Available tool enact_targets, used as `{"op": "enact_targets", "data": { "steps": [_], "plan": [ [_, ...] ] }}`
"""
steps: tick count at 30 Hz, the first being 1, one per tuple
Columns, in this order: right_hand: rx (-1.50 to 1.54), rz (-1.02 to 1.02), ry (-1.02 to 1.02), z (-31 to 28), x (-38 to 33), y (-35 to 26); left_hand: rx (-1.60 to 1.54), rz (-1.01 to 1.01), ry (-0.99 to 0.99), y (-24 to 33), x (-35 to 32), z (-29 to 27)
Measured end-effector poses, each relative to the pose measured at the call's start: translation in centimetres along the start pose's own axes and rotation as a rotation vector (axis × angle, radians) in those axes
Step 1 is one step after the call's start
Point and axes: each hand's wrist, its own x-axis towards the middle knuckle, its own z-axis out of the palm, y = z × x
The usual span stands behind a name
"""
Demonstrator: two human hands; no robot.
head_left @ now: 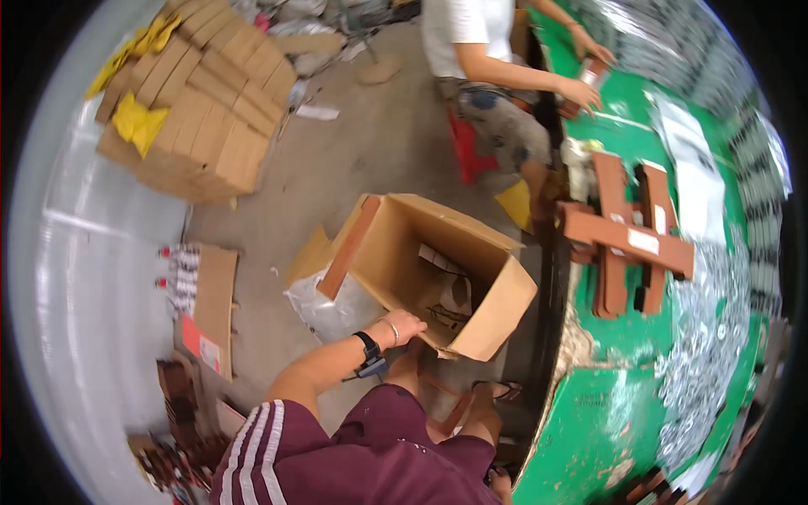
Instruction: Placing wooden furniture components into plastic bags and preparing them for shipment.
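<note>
Cardboard dominates the far left: a stack of flat folded cartons [198,101] with yellow sheets [137,120] on it lies at about ten o'clock on the concrete floor [379,143]. Below it, near eight o'clock, a flat carton piece [215,295] carries a row of small striped packets [181,278]. Moving right, the person's left hand [406,326] rests on the near rim of an open cardboard box [438,269] at the centre; the grip is curled over the edge, fingers partly hidden inside, so how tightly it closes cannot be told. A black wrist device [367,345] and a thin bracelet [392,330] sit on that arm. A brown strip [349,248] leans along the box's left wall, with a clear plastic bag [332,307] just beside it. The right hand is not seen. At one o'clock another person [480,50] sits beside the green worktop [623,337], handling something small. Brown wooden slats [627,236] lie crossed on it at three o'clock, silver bits [715,320] nearby.
</note>
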Motion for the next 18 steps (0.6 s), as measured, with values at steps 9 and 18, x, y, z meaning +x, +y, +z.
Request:
{"op": "enact_targets", "data": {
  "steps": [9, 18],
  "plan": [
    [-0.312, 0.112, -0.14, 2.8, 4.7, -12.7, -0.014, 0.19, 0.241, -15.2, -4.2, -8.3],
    [-0.154, -0.035, -0.087, 10.8, 7.0, -26.4, 0.045, -0.037, 0.509, -32.8, -9.2, -18.0]
  ]
}}
